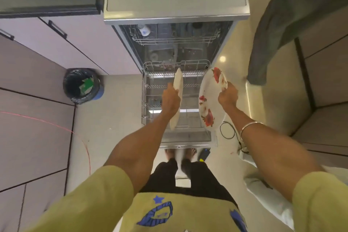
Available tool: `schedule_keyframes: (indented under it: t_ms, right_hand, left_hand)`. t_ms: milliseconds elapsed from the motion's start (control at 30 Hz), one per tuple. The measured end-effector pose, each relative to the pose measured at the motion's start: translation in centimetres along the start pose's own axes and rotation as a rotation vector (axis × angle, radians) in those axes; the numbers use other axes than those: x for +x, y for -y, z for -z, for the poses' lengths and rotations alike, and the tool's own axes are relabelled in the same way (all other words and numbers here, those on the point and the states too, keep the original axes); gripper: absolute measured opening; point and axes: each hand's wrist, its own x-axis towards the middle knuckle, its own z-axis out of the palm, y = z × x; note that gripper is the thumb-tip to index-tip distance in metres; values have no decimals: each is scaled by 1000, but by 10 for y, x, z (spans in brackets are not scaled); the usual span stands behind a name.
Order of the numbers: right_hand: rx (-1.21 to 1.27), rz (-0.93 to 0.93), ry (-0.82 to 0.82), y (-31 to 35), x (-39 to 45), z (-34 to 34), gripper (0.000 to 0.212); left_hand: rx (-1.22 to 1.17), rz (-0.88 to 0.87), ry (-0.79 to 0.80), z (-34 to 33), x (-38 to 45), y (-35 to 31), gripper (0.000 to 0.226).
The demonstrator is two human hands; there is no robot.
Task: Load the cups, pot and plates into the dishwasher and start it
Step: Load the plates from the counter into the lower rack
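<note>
The dishwasher (176, 16) stands open below me, its door down and its lower wire rack (150, 88) pulled out. My left hand (170, 98) grips a white plate (178, 83) held on edge over the middle of that rack. My right hand (228, 96) grips a larger white plate (209, 98) smeared with red food, tilted above the rack's right side. The upper rack (178, 40) sits further inside with a small white item at its left.
A black-lined bin (82, 84) stands on the floor left of the dishwasher. Cabinet fronts (37, 73) run along the left. A black cable (227, 130) lies on the floor at the right, near a counter with a grey cloth (282, 24).
</note>
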Motion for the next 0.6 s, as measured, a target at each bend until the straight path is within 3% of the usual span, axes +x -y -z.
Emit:
schedule_keyframes:
  t_ms: [267, 600]
  right_hand:
    - [30, -45, 41, -36, 38, -43, 38]
    - [118, 25, 85, -80, 76, -87, 34]
  left_hand:
    - [-55, 69, 13, -61, 33, 21, 38]
    - [-90, 112, -62, -151, 61, 58, 28]
